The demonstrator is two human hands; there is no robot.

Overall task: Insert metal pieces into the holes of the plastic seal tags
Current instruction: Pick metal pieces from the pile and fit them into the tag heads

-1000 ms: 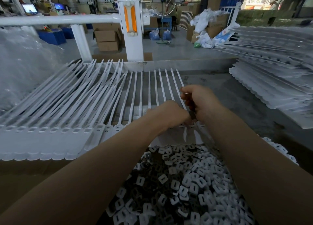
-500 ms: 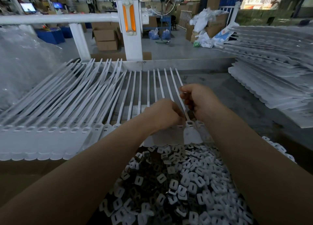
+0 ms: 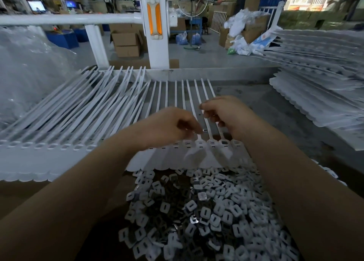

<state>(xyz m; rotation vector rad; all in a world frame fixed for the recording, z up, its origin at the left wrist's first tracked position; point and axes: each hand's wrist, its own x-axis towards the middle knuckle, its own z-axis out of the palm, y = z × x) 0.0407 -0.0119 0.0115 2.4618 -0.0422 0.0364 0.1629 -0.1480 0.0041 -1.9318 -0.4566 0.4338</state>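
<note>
A strip of white plastic seal tags (image 3: 199,156) lies across the bench, long tails pointing away and square heads in a row near me. My left hand (image 3: 169,126) hovers above those heads and pinches a small metal piece (image 3: 204,130) at its fingertips. My right hand (image 3: 226,113) hangs just to the right with curled fingers; something small glints among them, but what it holds is unclear. A heap of small white and metal pieces (image 3: 206,211) fills the space between my forearms.
More joined tag strips (image 3: 49,142) spread to the left. Stacks of tag sheets (image 3: 323,95) are piled at the right. A clear plastic bag (image 3: 29,71) bulges at far left. A white railing post (image 3: 155,28) stands behind the bench.
Both hands have lifted off the tag heads and moved slightly apart. The heads they covered now show in the row.
</note>
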